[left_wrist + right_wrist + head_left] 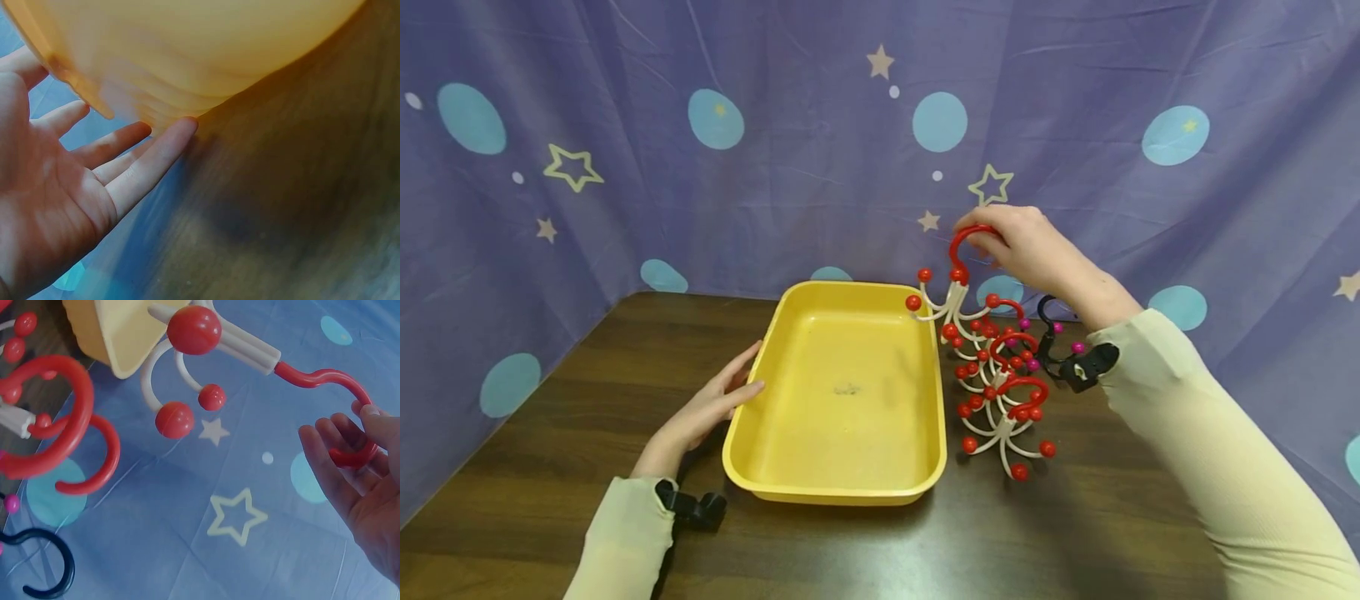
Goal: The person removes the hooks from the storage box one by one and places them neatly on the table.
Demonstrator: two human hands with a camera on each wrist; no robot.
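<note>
My right hand (pixel 1026 250) is raised over the table's right side and holds a hanger (pixel 956 298) by its red hook. This hanger has curved white arms tipped with red balls, and it hangs beside the tray's far right corner. In the right wrist view, the thumb and fingers curl round the hook's end. My left hand (pixel 711 402) is at the left side of a yellow tray (pixel 937 417). Its thumb lies over the rim. In the left wrist view, its nearly straight fingers (pixel 156 159) touch the tray's outer wall.
Several similar red-and-white hangers (pixel 1003 429) stand bunched right of the tray. Behind them is a black hanger (pixel 1047 333) with pink balls, partly hidden by the right wrist strap (pixel 1090 367). A purple patterned curtain (pixel 820 167) hangs behind the wooden table (pixel 850 550).
</note>
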